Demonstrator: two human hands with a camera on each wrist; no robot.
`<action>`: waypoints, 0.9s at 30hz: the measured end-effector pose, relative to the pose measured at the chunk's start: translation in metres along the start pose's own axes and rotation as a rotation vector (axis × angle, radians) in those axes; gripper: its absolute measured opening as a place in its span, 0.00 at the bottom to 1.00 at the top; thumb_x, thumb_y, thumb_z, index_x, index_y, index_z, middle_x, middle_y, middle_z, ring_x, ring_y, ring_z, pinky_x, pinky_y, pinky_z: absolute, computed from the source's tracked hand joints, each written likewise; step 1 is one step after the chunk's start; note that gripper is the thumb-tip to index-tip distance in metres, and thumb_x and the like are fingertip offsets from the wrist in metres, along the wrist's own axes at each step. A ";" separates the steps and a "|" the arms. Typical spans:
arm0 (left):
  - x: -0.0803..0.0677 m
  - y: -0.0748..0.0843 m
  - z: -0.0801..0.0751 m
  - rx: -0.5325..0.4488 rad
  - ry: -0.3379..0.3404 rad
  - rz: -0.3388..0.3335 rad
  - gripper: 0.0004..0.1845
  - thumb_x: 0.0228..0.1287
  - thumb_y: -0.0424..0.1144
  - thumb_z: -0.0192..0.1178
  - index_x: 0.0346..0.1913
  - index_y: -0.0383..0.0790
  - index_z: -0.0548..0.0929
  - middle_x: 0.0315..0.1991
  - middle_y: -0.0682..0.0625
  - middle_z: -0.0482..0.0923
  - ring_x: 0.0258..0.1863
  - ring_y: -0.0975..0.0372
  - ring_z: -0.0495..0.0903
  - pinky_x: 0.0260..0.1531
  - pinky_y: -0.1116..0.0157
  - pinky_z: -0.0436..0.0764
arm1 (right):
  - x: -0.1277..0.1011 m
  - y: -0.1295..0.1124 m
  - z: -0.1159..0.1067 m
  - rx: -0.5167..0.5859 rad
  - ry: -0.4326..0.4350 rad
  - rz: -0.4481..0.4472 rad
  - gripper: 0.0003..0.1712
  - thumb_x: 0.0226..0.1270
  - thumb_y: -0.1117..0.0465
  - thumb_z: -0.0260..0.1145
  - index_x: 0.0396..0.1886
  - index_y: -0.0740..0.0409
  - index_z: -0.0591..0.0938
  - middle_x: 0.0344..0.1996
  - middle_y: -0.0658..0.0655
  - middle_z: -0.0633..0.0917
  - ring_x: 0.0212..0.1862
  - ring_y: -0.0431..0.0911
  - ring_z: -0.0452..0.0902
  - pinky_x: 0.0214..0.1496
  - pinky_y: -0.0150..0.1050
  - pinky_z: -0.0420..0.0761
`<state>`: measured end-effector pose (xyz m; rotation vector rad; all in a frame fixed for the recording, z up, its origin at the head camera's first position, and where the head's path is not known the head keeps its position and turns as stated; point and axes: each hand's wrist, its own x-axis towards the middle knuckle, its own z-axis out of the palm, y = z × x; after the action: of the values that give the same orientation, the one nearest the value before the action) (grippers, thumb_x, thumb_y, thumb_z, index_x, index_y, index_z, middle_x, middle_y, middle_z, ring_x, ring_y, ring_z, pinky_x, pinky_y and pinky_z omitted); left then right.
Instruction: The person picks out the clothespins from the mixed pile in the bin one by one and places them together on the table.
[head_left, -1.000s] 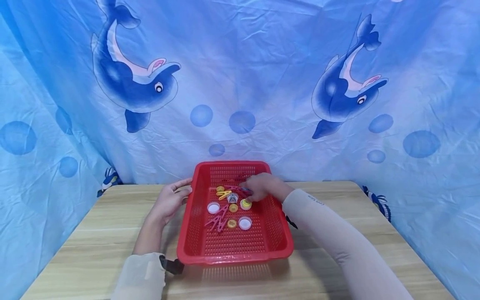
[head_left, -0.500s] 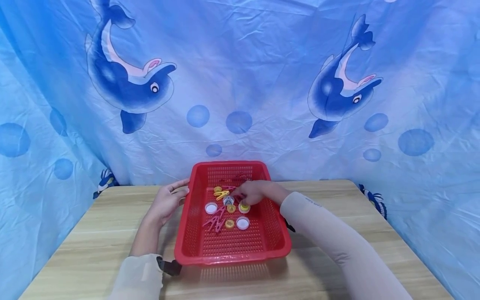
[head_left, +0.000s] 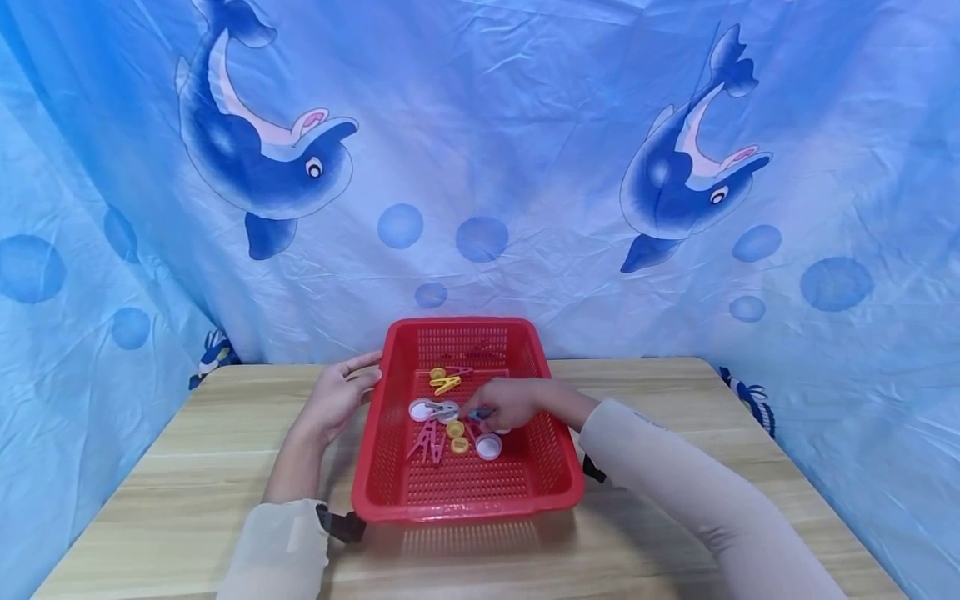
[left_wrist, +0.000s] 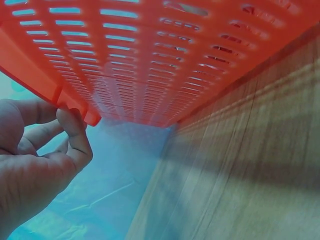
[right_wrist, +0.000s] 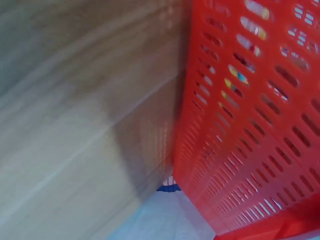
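In the head view a red plastic basket (head_left: pixel 472 510) sits on the table with small things on its floor. My left hand (head_left: pixel 337 404) grips its left rim; the left wrist view shows thumb and fingers (left_wrist: pixel 75 132) pinching the edge. Inside the basket, my right hand (head_left: pixel 513 402) reaches down with bent fingers, a blue clothespin (head_left: pixel 481 413) between thumb and index finger, partly covered. Left of it lies a grey clothespin (head_left: pixel 442 409) over white caps (head_left: pixel 419 410). Nearby are pink clothespins (head_left: pixel 430 443), gold caps (head_left: pixel 455 428), another white cap (head_left: pixel 489 447) and a yellow clothespin (head_left: pixel 447 385).
The wooden table (head_left: pixel 225 442) extends on both sides of the basket. A blue dolphin-print curtain (head_left: pixel 480 167) hangs behind and at the sides. In the right wrist view, the slotted basket wall (right_wrist: pixel 255 120) hides the right hand.
My right hand has moved toward the basket's near side, and the blue clothespin shows nearer too. The grey clothespin has shifted left, over the white caps. The left hand stays on the rim.
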<state>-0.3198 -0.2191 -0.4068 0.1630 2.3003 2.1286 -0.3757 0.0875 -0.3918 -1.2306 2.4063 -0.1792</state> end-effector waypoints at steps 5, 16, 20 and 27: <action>0.002 -0.001 0.001 0.003 -0.002 -0.002 0.27 0.77 0.32 0.53 0.75 0.31 0.67 0.69 0.34 0.71 0.51 0.62 0.83 0.49 0.65 0.84 | -0.002 -0.003 0.005 -0.013 0.043 0.018 0.33 0.67 0.60 0.73 0.71 0.39 0.78 0.62 0.42 0.82 0.63 0.41 0.77 0.63 0.42 0.79; -0.001 -0.001 0.000 0.028 0.007 -0.029 0.27 0.78 0.36 0.55 0.76 0.36 0.67 0.69 0.37 0.72 0.53 0.59 0.83 0.51 0.63 0.84 | 0.006 -0.002 0.011 0.006 0.066 0.032 0.39 0.61 0.57 0.78 0.73 0.40 0.76 0.59 0.40 0.83 0.62 0.39 0.78 0.61 0.40 0.81; -0.001 -0.001 -0.003 0.031 0.005 -0.015 0.27 0.79 0.37 0.54 0.76 0.35 0.67 0.70 0.37 0.72 0.53 0.59 0.83 0.51 0.63 0.84 | 0.007 -0.005 0.010 -0.030 0.073 0.039 0.40 0.62 0.57 0.77 0.74 0.41 0.75 0.60 0.42 0.83 0.61 0.39 0.78 0.61 0.41 0.81; 0.000 -0.002 -0.001 0.009 -0.003 0.002 0.26 0.79 0.34 0.53 0.75 0.32 0.67 0.69 0.34 0.71 0.51 0.62 0.83 0.51 0.64 0.84 | 0.004 -0.007 0.009 -0.086 0.078 0.051 0.38 0.64 0.60 0.75 0.73 0.43 0.75 0.62 0.45 0.82 0.64 0.42 0.77 0.64 0.43 0.79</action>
<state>-0.3205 -0.2199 -0.4084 0.1687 2.3100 2.1173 -0.3682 0.0806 -0.3992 -1.2195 2.5337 -0.1119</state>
